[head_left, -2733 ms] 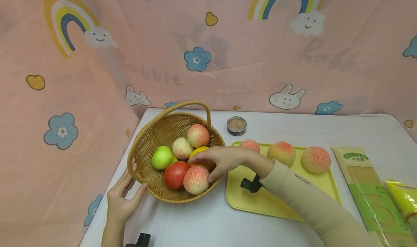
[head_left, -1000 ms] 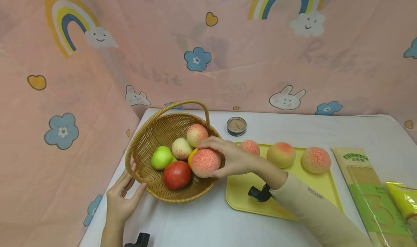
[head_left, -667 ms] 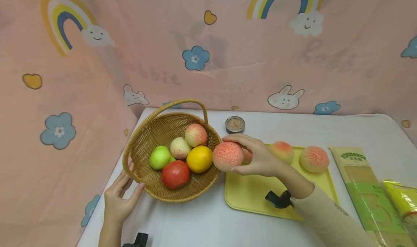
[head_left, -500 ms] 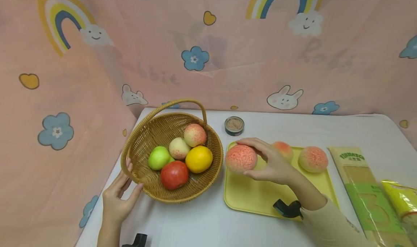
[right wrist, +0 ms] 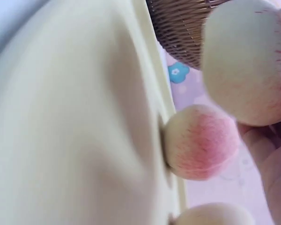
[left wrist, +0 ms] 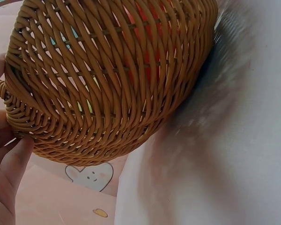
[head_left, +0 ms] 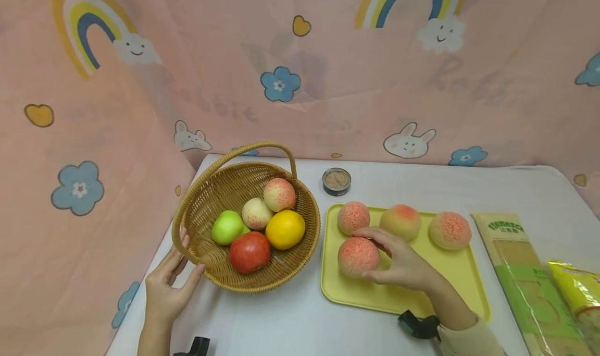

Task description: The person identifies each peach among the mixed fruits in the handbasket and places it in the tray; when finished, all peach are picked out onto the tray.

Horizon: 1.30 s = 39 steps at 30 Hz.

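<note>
My right hand (head_left: 403, 259) holds a pink-speckled peach (head_left: 358, 258) between thumb and fingers, over the left part of the yellow tray (head_left: 375, 297). In the right wrist view this peach (right wrist: 248, 61) hangs above the tray surface, near another peach (right wrist: 203, 143) resting there. My left hand (head_left: 169, 288) grips the left rim of a wicker basket (head_left: 211, 189), which is tilted towards me. The left wrist view shows thumb and fingers at the woven rim. Inside lie a green fruit (head_left: 228, 228), a red fruit (head_left: 249, 252), a yellow fruit (head_left: 285, 230) and two pale peaches (head_left: 279, 194).
Along the tray's far side sit three peaches, a left one (head_left: 353, 218), a middle one (head_left: 400, 222) and a right one (head_left: 450, 231). A small round tin (head_left: 336, 181) stands behind. To the right lie a flat green packet (head_left: 529, 278) and a yellow bag (head_left: 576, 288).
My right hand has lifted the peach out of the basket, carried it right and lowered it over the tray. The left hand keeps its hold on the basket.
</note>
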Available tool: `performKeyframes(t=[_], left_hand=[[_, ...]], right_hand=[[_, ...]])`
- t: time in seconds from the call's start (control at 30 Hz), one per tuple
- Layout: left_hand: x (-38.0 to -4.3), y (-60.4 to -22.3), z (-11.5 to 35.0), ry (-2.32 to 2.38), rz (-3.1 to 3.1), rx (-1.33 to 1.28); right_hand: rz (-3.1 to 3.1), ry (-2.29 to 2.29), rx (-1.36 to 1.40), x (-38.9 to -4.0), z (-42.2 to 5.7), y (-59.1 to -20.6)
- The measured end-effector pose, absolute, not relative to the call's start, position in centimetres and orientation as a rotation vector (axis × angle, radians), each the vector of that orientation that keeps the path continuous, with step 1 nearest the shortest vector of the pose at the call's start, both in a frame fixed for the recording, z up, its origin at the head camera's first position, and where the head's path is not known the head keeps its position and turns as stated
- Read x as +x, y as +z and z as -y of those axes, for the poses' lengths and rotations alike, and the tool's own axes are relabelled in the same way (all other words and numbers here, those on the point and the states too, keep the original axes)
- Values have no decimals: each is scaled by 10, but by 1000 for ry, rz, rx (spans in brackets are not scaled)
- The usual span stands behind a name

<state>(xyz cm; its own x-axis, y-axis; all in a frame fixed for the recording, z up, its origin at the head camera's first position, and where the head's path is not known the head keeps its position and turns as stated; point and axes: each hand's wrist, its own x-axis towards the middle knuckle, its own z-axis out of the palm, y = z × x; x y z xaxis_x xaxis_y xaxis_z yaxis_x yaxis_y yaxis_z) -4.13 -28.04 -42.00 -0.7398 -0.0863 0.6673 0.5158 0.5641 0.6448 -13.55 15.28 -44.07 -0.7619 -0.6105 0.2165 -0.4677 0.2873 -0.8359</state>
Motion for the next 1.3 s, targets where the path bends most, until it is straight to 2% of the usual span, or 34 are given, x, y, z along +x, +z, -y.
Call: performKeyframes(t=[0.3, 1.0, 1.3], left_hand=[[-41, -420, 281, -1161, 2133, -333], [-40, -410, 274, -1179, 2128, -353], [-42, -419, 280, -1187, 2128, -348]], right_hand=[[-2409, -1362, -891, -133, -149, -455], [-2182, -1335, -852, -132, -145, -459], [-2183, -1407, -901, -132, -147, -458]])
